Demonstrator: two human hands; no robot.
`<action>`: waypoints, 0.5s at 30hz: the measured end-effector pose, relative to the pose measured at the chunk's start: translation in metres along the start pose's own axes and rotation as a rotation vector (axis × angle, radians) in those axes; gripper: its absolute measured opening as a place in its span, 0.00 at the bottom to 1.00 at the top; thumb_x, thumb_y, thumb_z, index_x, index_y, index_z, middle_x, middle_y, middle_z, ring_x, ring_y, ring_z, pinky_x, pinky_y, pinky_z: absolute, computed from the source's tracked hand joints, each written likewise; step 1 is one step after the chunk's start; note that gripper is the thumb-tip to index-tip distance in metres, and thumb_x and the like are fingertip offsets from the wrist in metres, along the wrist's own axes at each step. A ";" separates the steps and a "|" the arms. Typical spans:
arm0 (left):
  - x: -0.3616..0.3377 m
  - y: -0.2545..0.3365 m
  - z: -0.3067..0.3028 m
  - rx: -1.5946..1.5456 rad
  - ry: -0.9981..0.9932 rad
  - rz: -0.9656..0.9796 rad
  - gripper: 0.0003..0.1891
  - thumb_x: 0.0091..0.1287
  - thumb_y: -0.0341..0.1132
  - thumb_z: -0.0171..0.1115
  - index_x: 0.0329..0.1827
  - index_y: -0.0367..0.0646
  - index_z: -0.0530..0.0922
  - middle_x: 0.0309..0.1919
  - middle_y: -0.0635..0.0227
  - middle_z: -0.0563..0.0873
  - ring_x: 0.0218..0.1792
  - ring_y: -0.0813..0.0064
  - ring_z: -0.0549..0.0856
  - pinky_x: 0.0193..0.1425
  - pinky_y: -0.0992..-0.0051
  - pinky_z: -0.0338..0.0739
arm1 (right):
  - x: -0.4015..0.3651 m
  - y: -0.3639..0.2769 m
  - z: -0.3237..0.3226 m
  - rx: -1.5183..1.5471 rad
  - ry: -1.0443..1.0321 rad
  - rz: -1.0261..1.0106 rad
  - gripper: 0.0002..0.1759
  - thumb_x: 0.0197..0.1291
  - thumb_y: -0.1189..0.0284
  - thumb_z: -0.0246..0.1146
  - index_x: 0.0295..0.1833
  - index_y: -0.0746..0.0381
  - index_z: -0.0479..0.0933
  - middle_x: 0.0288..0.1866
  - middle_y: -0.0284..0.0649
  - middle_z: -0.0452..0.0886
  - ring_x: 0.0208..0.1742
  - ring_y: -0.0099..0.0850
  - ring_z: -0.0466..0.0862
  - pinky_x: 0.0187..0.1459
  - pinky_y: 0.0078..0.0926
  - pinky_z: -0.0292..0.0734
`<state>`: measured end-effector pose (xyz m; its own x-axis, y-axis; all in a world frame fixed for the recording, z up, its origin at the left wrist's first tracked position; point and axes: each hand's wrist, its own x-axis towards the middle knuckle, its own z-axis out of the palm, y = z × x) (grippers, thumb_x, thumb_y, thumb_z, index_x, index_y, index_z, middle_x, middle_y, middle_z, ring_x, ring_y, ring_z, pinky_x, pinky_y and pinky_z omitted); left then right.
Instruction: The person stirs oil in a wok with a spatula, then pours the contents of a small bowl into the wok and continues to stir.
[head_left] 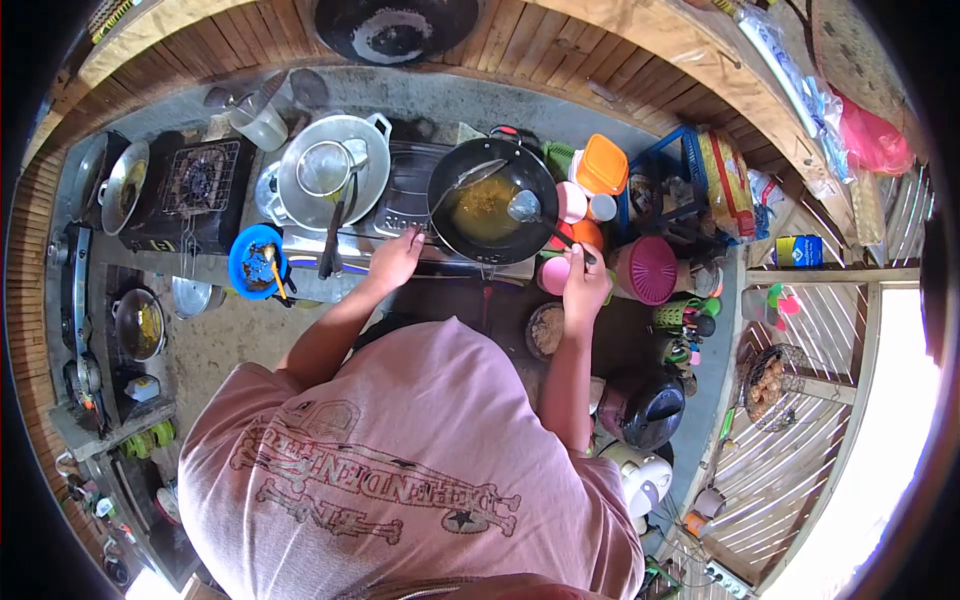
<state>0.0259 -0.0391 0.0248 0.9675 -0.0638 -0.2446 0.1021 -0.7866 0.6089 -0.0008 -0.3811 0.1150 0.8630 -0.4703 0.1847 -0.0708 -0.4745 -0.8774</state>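
Inside the right hand's [586,285] closed fingers lies the handle of a spatula [524,206], its head in the wok [453,182] just beyond. Farther left, beside the stove's [408,193] front, the left hand [396,262] shows no clear grip; pushing hard could slide the unsteadied wok and slosh its oily liquid [482,212].

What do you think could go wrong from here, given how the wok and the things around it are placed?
No flame is visible, but if the wok is hot:

1. The oil-like liquid might splash the right hand, which holds the spatula in it.
2. The pink tub close beside the wok could soften or scorch.

Separately, the blue bowl sits near the counter's front edge, so the left arm might knock it.
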 end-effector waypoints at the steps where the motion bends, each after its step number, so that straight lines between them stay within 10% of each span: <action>1: 0.001 -0.002 0.004 0.017 -0.025 -0.016 0.25 0.83 0.52 0.45 0.66 0.42 0.78 0.45 0.40 0.89 0.51 0.38 0.87 0.57 0.42 0.79 | -0.002 -0.005 -0.004 0.022 0.006 0.041 0.15 0.75 0.66 0.66 0.54 0.70 0.85 0.37 0.44 0.92 0.40 0.29 0.92 0.46 0.27 0.84; 15: -0.008 -0.004 0.004 -0.137 0.037 0.038 0.26 0.83 0.53 0.45 0.68 0.44 0.79 0.50 0.41 0.88 0.55 0.37 0.86 0.60 0.44 0.78 | -0.011 0.000 -0.020 0.149 0.029 0.058 0.14 0.76 0.71 0.65 0.56 0.72 0.83 0.43 0.42 0.90 0.43 0.28 0.91 0.49 0.25 0.83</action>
<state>0.0171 -0.0379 0.0214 0.9789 -0.0675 -0.1931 0.0933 -0.6927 0.7151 -0.0207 -0.3911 0.1218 0.8446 -0.5161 0.1425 -0.0431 -0.3309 -0.9427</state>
